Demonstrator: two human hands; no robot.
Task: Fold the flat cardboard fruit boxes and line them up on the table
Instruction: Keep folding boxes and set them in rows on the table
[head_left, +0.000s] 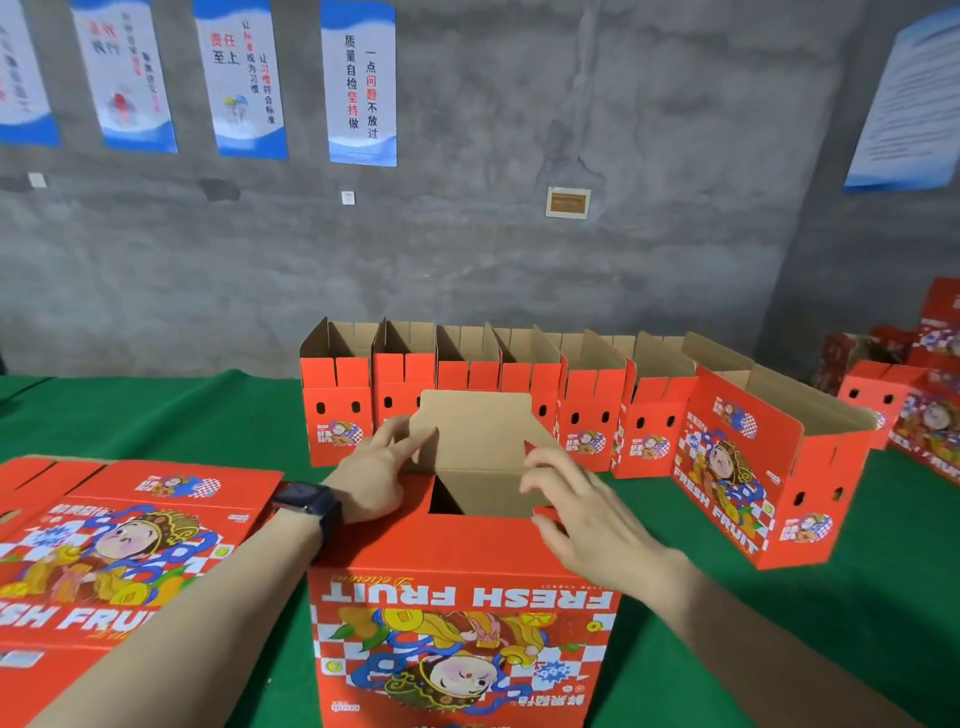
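- fruit box (462, 597) stands print-inverted at front centre of desk (156, 415), prob. so bottom flaps face up for closing.
- left hand (374, 467): straight fingers press left edge of brown flap (478, 431); nothing gripped.
- right hand (582, 504): fingers spread, relaxed, resting on right rim, prob. steadying.
- folded boxes (592, 410) lined up at back, open tops up; flat blanks (119, 519) stacked at left, within reach.
- green cloth on desk; bare concrete wall (467, 249) w/ posters (358, 83).
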